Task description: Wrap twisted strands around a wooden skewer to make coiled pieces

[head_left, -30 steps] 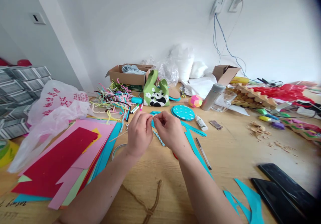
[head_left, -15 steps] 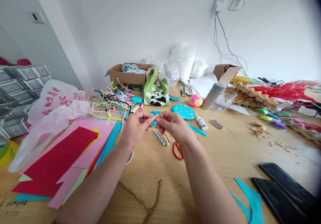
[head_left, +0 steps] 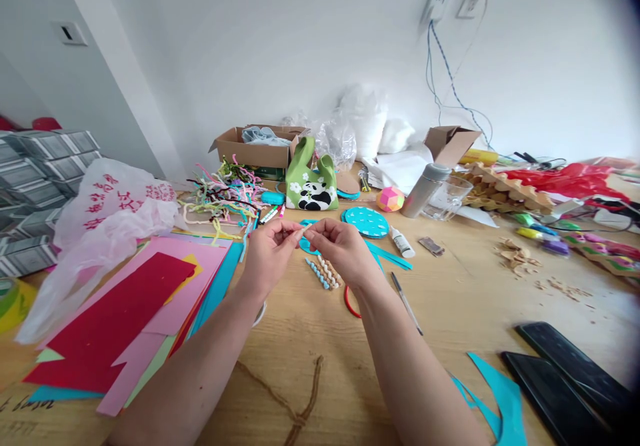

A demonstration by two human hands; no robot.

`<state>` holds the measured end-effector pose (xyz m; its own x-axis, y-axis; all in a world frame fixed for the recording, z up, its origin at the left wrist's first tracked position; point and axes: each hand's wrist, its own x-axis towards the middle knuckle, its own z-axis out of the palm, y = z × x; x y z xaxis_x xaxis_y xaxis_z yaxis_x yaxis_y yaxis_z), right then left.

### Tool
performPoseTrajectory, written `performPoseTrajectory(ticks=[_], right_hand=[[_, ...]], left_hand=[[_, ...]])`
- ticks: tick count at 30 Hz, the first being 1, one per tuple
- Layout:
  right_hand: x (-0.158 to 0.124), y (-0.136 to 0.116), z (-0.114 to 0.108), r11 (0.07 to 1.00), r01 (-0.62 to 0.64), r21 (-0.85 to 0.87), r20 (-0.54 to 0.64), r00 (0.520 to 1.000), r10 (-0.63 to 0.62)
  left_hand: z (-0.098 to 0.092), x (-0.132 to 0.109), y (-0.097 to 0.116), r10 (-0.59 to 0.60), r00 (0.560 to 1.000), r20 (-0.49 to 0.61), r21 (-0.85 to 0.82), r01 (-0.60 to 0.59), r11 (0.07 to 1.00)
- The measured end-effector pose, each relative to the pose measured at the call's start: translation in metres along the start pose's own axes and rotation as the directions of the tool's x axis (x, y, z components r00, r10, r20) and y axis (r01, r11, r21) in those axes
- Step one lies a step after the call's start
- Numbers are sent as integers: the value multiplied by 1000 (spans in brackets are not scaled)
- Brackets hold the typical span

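My left hand [head_left: 273, 253] and my right hand [head_left: 336, 249] meet fingertip to fingertip above the middle of the table. Both are closed in a pinch on a small pale piece [head_left: 305, 229], too small to name. Just below them several twisted strips [head_left: 324, 274] in light blue, white and brown lie side by side. A red scissors handle [head_left: 351, 304] shows beside my right wrist, which covers the rest. Behind my fingers is a blue cut piece [head_left: 307, 246], partly hidden. Blue dotted discs [head_left: 367, 223] lie beyond my right hand.
A pen [head_left: 407, 304] and a white glue bottle [head_left: 403, 243] lie to the right, phones [head_left: 555, 399] nearer me. Coloured paper sheets [head_left: 125, 319] spread at the left. A green panda bag [head_left: 313, 179], a grey flask [head_left: 425, 191] and a glass mug [head_left: 450, 199] stand behind.
My right hand and forearm have shifted slightly left, so the pen beside the forearm now shows and more of the red scissors handle is covered. Both hands keep their pinch.
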<state>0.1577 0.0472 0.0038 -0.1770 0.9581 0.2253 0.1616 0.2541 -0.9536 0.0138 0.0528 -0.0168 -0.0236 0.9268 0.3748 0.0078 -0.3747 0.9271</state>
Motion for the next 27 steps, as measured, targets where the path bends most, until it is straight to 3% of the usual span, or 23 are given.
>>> performPoseTrajectory(ticks=[9, 14, 18, 23, 27], right_hand=[[0, -1, 6, 1000, 7, -10, -77, 997, -7], [0, 3, 10, 989, 57, -134, -151, 985, -78], [-2, 2, 6, 977, 89, -193, -120, 986, -113], [-4, -1, 3, 956, 101, -275, -105, 985, -135], [-3, 0, 5, 952, 96, -290, -124, 983, -137]], left_hand=[[0, 1, 2, -72, 997, 36, -152, 76, 985], [1, 1, 1, -110, 991, 71, -268, 125, 955], [1, 0, 5, -152, 983, 102, -309, 177, 935], [-1, 2, 6, -148, 981, 122, -244, 174, 954], [-2, 3, 1, -25, 997, 76, -23, 27, 999]])
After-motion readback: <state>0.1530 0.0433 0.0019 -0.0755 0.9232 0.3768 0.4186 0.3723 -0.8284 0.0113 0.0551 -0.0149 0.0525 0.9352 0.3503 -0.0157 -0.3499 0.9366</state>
